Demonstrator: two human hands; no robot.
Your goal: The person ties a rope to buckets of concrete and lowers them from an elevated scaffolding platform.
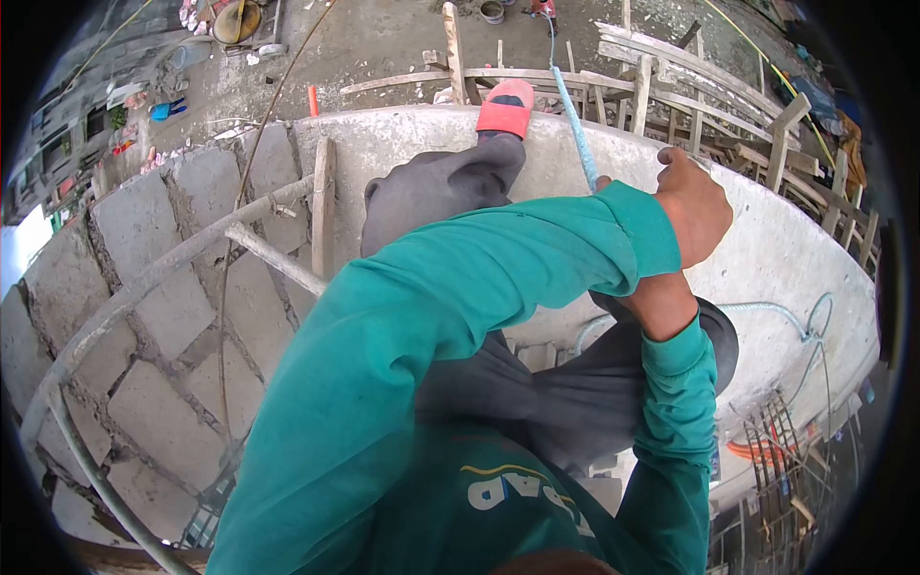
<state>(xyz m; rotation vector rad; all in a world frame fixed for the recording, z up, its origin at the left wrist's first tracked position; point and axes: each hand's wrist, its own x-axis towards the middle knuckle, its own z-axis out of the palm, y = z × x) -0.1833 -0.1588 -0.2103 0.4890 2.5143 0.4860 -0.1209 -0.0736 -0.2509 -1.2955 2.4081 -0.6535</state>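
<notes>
A light blue rope (573, 129) runs down from the ground beyond the ledge to where my right hand (602, 182) is. My left forearm, in a green sleeve, crosses over my right arm and hides most of that hand; only a fingertip shows beside the rope, as if closed around it. My left hand (695, 206) is to the right of the rope and above my right wrist. Its fingers are loosely bent and apart, with nothing visible in them. More blue rope (767, 308) trails over the concrete to a loose tangle on the right.
I sit on a curved concrete ledge (402, 134), one foot in a red slipper (505, 108) near its edge. Metal pipes (163, 273) and a wooden post (323, 206) stand at left beside block paving. Wooden framing (690, 86) and upright rebar (771, 441) are at right. A bucket (492, 11) stands below.
</notes>
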